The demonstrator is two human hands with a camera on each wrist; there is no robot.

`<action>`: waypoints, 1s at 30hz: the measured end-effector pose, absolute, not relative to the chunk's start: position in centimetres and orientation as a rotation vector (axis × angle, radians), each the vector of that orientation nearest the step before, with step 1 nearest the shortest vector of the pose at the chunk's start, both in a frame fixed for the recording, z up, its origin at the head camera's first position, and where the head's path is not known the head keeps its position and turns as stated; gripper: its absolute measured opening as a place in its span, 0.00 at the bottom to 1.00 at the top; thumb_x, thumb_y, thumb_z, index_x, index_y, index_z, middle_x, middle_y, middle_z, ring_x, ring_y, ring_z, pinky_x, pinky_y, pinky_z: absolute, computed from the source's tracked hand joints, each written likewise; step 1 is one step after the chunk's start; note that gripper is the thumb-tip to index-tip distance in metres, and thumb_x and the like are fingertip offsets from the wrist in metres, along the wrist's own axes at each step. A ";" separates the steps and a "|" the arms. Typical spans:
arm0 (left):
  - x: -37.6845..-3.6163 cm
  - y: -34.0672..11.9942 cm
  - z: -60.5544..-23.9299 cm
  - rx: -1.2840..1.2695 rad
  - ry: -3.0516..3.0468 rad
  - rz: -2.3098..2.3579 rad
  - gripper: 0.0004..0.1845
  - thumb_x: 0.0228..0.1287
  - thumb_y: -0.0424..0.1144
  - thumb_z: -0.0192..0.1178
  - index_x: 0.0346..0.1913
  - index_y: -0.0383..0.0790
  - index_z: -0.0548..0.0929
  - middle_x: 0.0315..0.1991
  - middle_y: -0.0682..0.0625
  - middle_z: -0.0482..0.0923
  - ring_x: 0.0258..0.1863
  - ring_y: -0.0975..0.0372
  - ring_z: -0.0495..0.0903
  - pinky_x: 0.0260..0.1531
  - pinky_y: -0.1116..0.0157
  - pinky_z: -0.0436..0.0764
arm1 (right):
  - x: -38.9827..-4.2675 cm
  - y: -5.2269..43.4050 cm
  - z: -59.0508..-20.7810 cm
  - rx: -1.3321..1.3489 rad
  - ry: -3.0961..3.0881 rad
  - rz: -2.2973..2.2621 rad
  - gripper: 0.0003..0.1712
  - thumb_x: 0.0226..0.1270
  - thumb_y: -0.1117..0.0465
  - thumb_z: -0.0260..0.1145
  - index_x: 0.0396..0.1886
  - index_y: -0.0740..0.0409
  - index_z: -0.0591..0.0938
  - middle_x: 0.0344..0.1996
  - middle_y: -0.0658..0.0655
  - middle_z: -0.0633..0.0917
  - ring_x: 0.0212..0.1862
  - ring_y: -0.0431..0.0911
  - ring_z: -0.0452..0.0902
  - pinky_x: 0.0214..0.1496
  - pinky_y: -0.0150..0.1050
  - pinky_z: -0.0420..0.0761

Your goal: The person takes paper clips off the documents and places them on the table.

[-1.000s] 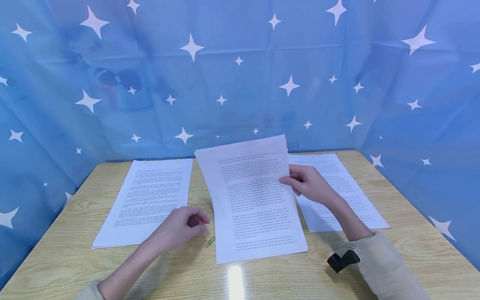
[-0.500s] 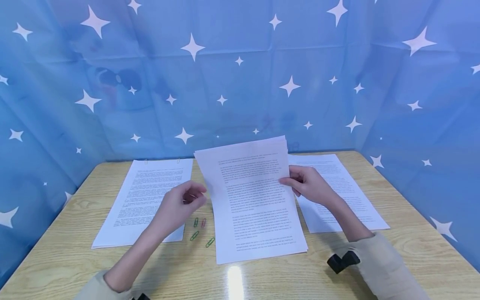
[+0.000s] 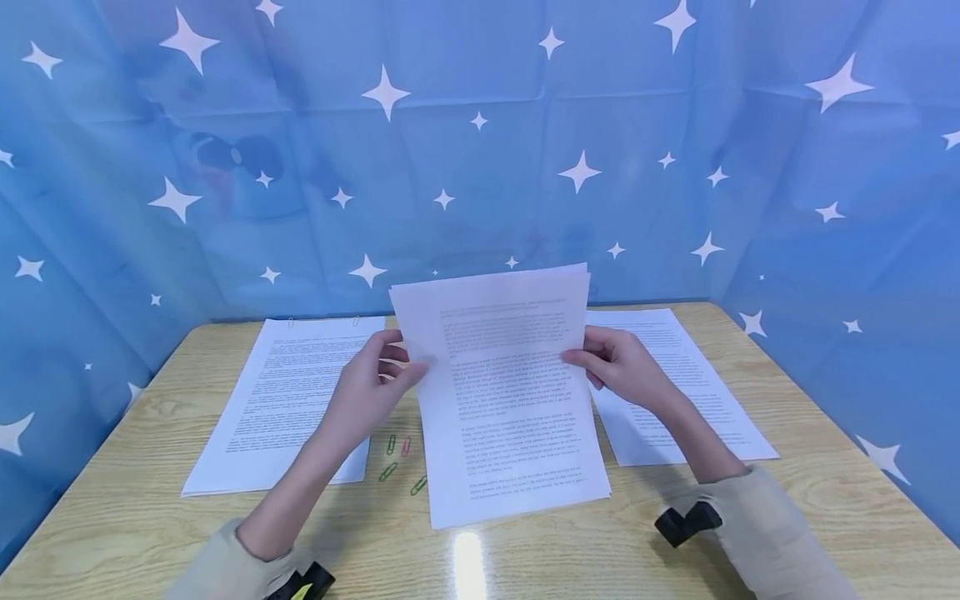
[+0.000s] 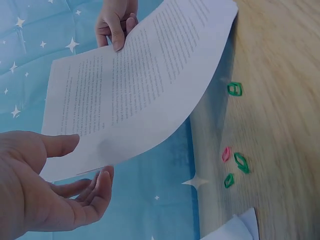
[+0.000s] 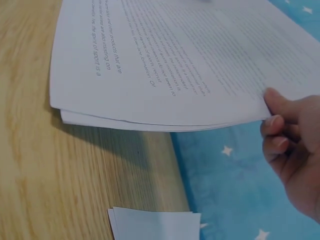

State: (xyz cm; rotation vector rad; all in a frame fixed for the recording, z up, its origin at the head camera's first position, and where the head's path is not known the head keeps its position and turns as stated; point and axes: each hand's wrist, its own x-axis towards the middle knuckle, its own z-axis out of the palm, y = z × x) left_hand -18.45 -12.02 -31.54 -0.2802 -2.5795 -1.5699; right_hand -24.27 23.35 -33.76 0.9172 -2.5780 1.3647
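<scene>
While a blue fabric curtain printed with white four-pointed stars hangs behind everything, a pale wood-grain counter with rounded corners spreads below it. Raised over the middle of the counter is a sheaf of white printed paper, its top edge lifted and its sheets slightly fanned; whether its lower edge touches the counter I cannot tell. A flat stack of white printed pages lies to its left, and another set of white printed sheets lies to its right, partly hidden by the sheaf and the right arm.

The person's right hand pinches the sheaf at its right edge, fingers closed, thumb on the printed face. At the opposite edge, the left hand has its fingers parted from the thumb, with the paper's edge between them; contact there is hard to judge.

Two small, faintly coloured paper clips sit on the left stack's far edge. Three green wire paper clips and a pink wire paper clip lie on the counter between that stack and the sheaf
</scene>
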 end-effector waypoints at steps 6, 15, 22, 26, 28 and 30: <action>-18.9 -11.5 -31.5 -0.312 -2.611 -1.538 0.17 0.70 0.38 0.65 0.57 0.34 0.79 0.43 0.43 0.83 0.39 0.54 0.81 0.37 0.62 0.79 | -24.3 23.3 -33.6 0.923 -2.522 1.460 0.15 0.75 0.67 0.62 0.58 0.61 0.82 0.15 0.52 0.75 0.14 0.46 0.64 0.12 0.37 0.60; -19.6 -11.3 -31.6 -0.345 -2.685 -1.462 0.06 0.72 0.35 0.63 0.41 0.34 0.84 0.29 0.48 0.82 0.26 0.55 0.79 0.26 0.64 0.74 | -24.2 23.5 -33.5 0.827 -2.438 1.564 0.15 0.76 0.66 0.62 0.58 0.60 0.82 0.18 0.62 0.77 0.15 0.47 0.66 0.13 0.39 0.63; -20.3 -11.2 -32.1 -0.343 -2.689 -1.478 0.08 0.72 0.34 0.62 0.32 0.36 0.83 0.19 0.48 0.77 0.19 0.60 0.71 0.18 0.68 0.64 | -24.2 23.5 -33.5 0.776 -2.399 1.614 0.14 0.76 0.66 0.61 0.58 0.63 0.81 0.21 0.62 0.80 0.16 0.49 0.66 0.14 0.39 0.64; -20.7 -11.3 -32.3 -0.316 -2.661 -1.490 0.08 0.72 0.34 0.62 0.32 0.36 0.84 0.19 0.47 0.77 0.19 0.60 0.71 0.17 0.68 0.63 | -24.4 23.4 -33.6 0.761 -2.405 1.612 0.10 0.76 0.66 0.62 0.53 0.63 0.81 0.18 0.61 0.76 0.18 0.49 0.67 0.17 0.38 0.66; -20.9 -11.3 -32.5 -0.300 -2.647 -1.488 0.08 0.71 0.33 0.62 0.32 0.35 0.84 0.19 0.47 0.77 0.19 0.59 0.72 0.17 0.67 0.64 | -24.5 23.3 -33.8 0.760 -2.417 1.601 0.09 0.75 0.66 0.63 0.50 0.63 0.81 0.19 0.60 0.76 0.19 0.51 0.69 0.18 0.38 0.68; -21.2 -11.3 -32.8 -0.286 -2.633 -1.485 0.08 0.71 0.33 0.63 0.32 0.35 0.84 0.19 0.47 0.77 0.20 0.58 0.73 0.17 0.67 0.64 | -24.6 23.3 -33.9 0.763 -2.432 1.588 0.07 0.75 0.66 0.63 0.49 0.63 0.79 0.20 0.61 0.76 0.21 0.52 0.70 0.20 0.37 0.70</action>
